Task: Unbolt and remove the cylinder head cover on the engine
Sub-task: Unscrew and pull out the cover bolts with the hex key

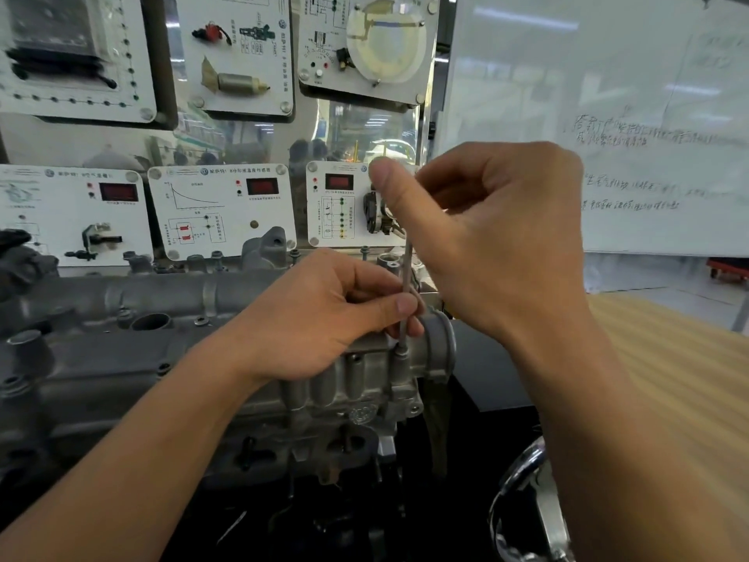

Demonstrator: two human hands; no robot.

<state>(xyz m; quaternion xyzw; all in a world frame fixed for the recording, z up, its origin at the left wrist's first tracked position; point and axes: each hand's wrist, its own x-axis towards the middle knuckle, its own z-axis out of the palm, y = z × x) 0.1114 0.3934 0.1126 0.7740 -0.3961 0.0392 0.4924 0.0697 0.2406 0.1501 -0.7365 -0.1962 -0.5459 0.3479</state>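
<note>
Cylinder head cover (pixel 101 358) seems rigid, heavy; grip its ends. Left hand (pixel 324 314) and right hand (pixel 486 225) pinch a thin tool (pixel 406 273).

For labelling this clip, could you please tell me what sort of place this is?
Probably an automotive training classroom: a bare grey metal engine, white wall panels carrying car sensors, circuit diagrams and red digital readouts, and a handwritten white whiteboard.

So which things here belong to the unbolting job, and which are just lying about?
Job: cylinder head cover, thin tool upright on a bolt, left hand pinching its shaft, right hand holding its top.
Idle: display panels, whiteboard, wooden tabletop.
</note>
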